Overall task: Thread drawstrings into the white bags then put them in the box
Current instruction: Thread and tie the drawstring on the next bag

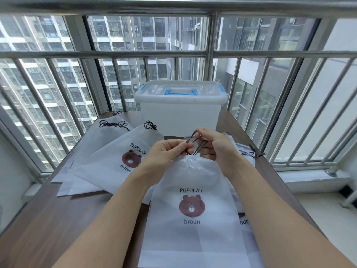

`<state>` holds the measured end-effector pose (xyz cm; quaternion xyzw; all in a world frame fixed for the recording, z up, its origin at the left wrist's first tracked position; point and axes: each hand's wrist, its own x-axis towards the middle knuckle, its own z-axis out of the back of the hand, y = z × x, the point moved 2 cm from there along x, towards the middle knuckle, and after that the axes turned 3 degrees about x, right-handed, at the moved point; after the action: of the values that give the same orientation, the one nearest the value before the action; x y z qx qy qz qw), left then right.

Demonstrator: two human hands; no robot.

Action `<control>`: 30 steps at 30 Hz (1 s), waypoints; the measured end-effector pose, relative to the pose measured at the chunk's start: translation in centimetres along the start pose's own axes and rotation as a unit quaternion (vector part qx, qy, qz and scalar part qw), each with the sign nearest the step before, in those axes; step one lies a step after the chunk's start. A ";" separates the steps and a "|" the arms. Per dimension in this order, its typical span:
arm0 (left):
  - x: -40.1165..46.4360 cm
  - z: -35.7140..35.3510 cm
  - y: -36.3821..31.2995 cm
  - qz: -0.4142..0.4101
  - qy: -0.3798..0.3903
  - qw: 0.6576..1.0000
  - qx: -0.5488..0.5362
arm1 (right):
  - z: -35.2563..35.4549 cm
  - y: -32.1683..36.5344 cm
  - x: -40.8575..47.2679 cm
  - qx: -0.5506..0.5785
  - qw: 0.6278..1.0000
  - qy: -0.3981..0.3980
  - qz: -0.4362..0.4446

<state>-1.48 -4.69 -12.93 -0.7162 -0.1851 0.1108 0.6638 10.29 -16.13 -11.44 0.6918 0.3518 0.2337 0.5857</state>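
A white bag printed with a brown bear and the words POPULAR and broun hangs in front of me, its mouth gathered tight. Dark drawstrings come out of the gathered top. My left hand pinches one strand just above the bag. My right hand pinches the other strands, its fingers curled round them. Behind my hands stands the translucent white box, with its lid on and blue latches and handle.
A brown table carries several more white bags with dark strings at the left, and others partly hidden at the right. Steel window railings rise right behind the table and box.
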 end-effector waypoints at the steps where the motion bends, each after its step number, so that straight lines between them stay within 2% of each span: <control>1: 0.0 0.1 0.0 0.008 0.008 1.000 -0.007 | 0.0 -0.1 0.1 0.001 1.000 0.003 0.000; 4: -0.1 0.2 0.0 0.030 0.024 0.999 -0.027 | -0.1 0.0 0.1 0.012 1.000 0.007 -0.012; 8: -0.1 0.3 0.0 0.030 -0.005 0.999 -0.023 | -0.4 0.2 -0.3 -0.020 0.999 -0.028 -0.031; 12: 0.0 0.4 0.0 0.008 -0.020 1.000 -0.005 | -0.8 0.1 -0.3 0.000 0.999 -0.046 -0.026; 19: -0.1 -0.1 0.0 -0.020 -0.004 0.999 0.045 | -0.6 0.0 -0.1 0.015 1.000 -0.019 0.004; 24: 0.1 0.1 0.0 -0.026 -0.036 0.998 0.039 | -0.3 0.3 0.1 -0.055 0.993 -0.077 0.066; 27: 0.2 0.2 0.0 -0.024 -0.049 0.997 0.053 | -0.4 1.0 -0.5 -0.020 0.994 -0.028 0.105; 30: 0.2 0.0 0.0 -0.022 -0.043 0.998 0.050 | -1.1 1.5 -1.4 -0.056 0.987 0.029 0.150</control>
<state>-1.28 -4.59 -12.95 -0.6720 -0.2235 0.1361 0.6928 8.90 -16.56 -9.62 0.6958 0.2478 0.3580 0.5713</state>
